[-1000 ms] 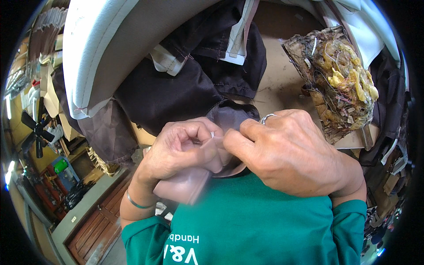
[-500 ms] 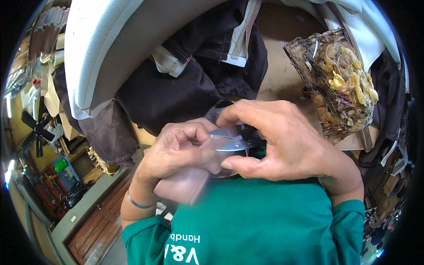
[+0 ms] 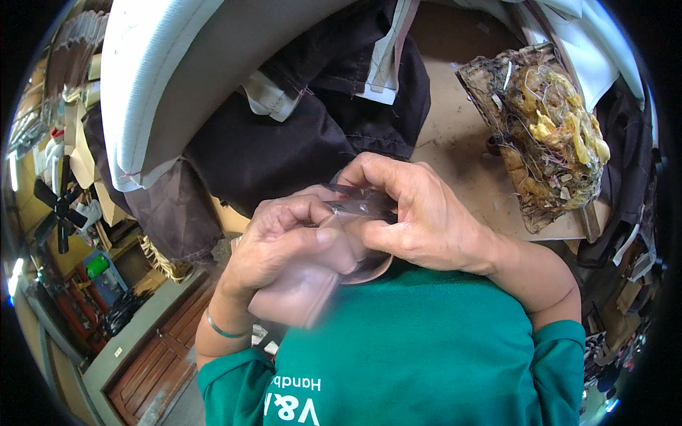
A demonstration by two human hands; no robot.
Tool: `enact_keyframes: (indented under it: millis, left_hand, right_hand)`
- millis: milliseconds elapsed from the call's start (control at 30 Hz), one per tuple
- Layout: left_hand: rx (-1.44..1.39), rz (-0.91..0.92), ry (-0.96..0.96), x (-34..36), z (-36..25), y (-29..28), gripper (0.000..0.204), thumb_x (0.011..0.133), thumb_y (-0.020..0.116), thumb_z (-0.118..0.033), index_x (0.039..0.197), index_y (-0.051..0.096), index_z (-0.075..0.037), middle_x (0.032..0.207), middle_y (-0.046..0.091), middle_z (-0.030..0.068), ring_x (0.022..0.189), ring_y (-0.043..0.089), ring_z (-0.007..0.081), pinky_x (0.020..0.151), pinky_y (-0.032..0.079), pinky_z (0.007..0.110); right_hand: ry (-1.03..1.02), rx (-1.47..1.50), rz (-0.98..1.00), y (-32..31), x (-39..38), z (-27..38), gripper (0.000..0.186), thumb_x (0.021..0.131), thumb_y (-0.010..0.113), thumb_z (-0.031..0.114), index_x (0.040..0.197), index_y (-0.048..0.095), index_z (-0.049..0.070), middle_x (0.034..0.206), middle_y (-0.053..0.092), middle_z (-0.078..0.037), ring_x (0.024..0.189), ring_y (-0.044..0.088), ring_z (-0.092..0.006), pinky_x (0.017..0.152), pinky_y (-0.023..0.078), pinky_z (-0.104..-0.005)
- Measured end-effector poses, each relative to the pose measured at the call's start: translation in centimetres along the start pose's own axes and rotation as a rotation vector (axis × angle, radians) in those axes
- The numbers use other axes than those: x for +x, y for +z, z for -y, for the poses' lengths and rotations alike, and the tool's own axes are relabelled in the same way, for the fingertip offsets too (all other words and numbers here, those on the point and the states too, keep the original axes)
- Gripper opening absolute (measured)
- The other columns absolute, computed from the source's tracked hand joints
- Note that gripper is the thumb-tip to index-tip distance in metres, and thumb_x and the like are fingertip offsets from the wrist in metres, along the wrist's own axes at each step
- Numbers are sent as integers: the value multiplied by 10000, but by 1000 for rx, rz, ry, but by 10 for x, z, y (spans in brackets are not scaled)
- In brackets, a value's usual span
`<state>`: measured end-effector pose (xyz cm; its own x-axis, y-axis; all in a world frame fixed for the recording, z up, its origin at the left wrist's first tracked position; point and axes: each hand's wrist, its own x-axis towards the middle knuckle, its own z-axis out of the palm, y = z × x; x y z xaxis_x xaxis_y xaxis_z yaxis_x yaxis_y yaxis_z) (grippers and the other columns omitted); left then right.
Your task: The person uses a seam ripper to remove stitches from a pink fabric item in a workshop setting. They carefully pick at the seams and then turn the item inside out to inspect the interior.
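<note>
Blurred and smooth, a pinkish-beige piece like leather or vinyl [image 3: 295, 295] hangs from my left hand [image 3: 273, 238]. The left thumb and fingers pinch it in front of my green shirt. My right hand [image 3: 419, 209] is closed round small dark snips [image 3: 362, 206], whose shiny blades point left toward the left fingertips. The blades lie at the upper edge of the beige piece. Whether they touch it or a thread, I cannot tell. Fingers hide the snips' handles. A rounded brown edge of material [image 3: 369, 272] shows below the right fingers.
Dark brown fabric [image 3: 277, 160] with pale strips lies beyond my hands, under a large white padded piece [image 3: 153, 78]. On the brown work surface [image 3: 451, 135] at right sits a crusty board [image 3: 547, 135] caked with yellow glue and threads. A black fan [image 3: 60, 206] stands far left.
My right hand has shifted left and its fingers have closed in round the snips; the thumb has drawn up toward the blades. My left hand stays nearly in place with the beige piece.
</note>
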<state>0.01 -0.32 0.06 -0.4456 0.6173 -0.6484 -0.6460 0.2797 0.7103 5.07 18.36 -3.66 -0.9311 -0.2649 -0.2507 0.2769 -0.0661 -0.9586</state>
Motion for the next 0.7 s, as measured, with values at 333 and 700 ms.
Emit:
enact_keyframes:
  millis: [333, 700]
  left_hand:
    - [-114, 78, 4, 0, 0, -2, 114, 762, 573, -66, 773, 602, 44, 946, 546, 104, 837, 538, 125, 780, 421, 253]
    - [-66, -34, 3, 0, -7, 12, 97, 702, 581, -54, 720, 587, 40, 951, 554, 135, 843, 550, 166, 796, 424, 275]
  right_hand:
    - [-249, -204, -91, -17, -10, 5, 356, 729, 651, 123, 1039, 537, -11, 863, 598, -108, 761, 580, -170, 670, 458, -274]
    - [-405, -1000, -42, -10, -42, 36, 375, 624, 638, 141, 997, 616, 106, 613, 435, 11, 424, 437, -121, 411, 367, -260]
